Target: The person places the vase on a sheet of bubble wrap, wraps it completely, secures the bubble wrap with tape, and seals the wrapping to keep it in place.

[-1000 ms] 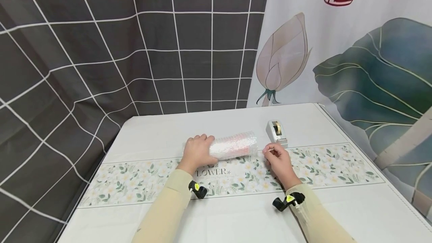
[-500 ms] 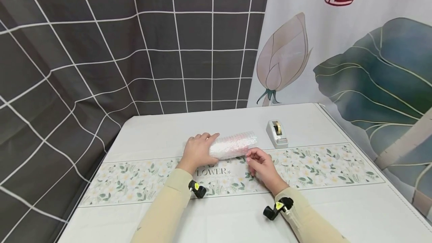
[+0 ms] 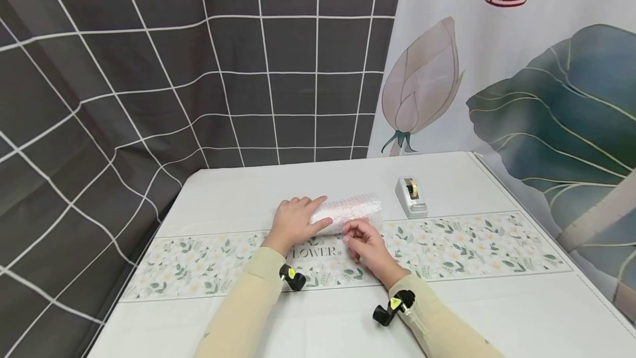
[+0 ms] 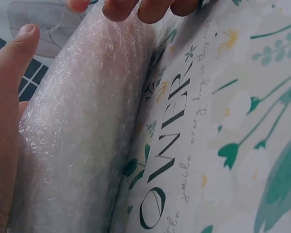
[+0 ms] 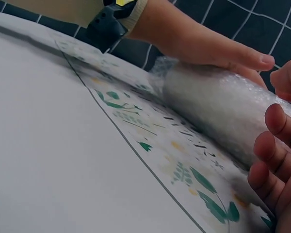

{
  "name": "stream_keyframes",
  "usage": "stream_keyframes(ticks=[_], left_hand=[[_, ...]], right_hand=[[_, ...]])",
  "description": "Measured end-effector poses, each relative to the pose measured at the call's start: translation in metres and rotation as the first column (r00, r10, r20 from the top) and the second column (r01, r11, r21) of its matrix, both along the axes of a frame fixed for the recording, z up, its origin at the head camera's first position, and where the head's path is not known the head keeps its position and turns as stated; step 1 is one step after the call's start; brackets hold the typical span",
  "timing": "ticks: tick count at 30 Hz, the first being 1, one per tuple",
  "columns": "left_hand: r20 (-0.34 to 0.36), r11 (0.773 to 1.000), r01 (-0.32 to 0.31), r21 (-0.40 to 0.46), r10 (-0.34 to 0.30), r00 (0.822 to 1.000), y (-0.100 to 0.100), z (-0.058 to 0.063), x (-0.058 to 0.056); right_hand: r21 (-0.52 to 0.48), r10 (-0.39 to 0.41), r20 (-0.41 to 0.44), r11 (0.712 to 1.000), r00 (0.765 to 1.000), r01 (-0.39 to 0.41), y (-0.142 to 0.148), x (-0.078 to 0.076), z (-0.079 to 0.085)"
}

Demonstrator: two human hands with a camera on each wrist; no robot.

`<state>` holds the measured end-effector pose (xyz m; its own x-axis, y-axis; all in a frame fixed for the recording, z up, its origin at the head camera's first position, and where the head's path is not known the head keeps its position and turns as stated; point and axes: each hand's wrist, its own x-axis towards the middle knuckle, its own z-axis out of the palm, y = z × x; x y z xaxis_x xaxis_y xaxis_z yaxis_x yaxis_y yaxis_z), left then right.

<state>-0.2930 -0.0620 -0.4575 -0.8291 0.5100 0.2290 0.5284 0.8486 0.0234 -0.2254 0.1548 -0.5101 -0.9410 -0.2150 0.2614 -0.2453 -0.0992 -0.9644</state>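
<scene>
A roll of bubble wrap (image 3: pixel 350 211) with a pinkish thing showing through lies across the floral band of the table. My left hand (image 3: pixel 293 222) holds it at its left end, thumb stretched along the top, fingers over the far side. In the left wrist view the wrap (image 4: pixel 94 97) looks crinkled and clear. My right hand (image 3: pixel 366 245) is close against the near side of the roll, its thumb and index finger pinching a barely visible strip of clear tape. In the right wrist view its other fingers (image 5: pixel 274 150) are loosely bent.
A white tape dispenser (image 3: pixel 411 198) with a yellowish roll stands behind and to the right of the bubble wrap. The white tablecloth (image 3: pixel 343 325) has a printed flower band. Dark checked and floral curtains hang behind the table.
My right hand has moved left from beside the tape dispenser to the front of the bubble wrap roll. My left thumb has shifted up onto the roll while the hand stays there.
</scene>
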Motion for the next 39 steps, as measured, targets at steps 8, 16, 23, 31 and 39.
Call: stream_keyframes(ticks=[8, 16, 23, 31, 39], left_hand=[[0.009, 0.999, -0.013, 0.03, 0.013, 1.0, 0.005, 0.0, -0.001], [-0.005, 0.999, -0.05, 0.007, 0.05, 0.999, 0.006, 0.002, 0.0], [-0.014, 0.999, -0.051, 0.011, 0.051, 0.999, 0.006, 0.001, -0.001], [-0.009, 0.998, -0.064, 0.011, 0.064, 0.998, 0.005, -0.001, -0.001], [0.003, 0.995, -0.102, 0.008, 0.102, 0.995, 0.007, -0.002, -0.001]], right_hand=[[0.052, -0.006, 0.032, 0.999, 0.999, 0.005, -0.009, 0.0, -0.001], [0.168, -0.036, 0.086, 0.986, 0.996, 0.022, -0.013, 0.0, 0.004], [0.19, -0.04, 0.118, 0.982, 0.992, 0.016, -0.013, 0.0, 0.006], [0.21, -0.026, 0.122, 0.978, 0.992, 0.0, -0.014, -0.001, 0.004], [0.234, -0.008, 0.101, 0.972, 0.995, -0.016, -0.015, -0.002, 0.001]])
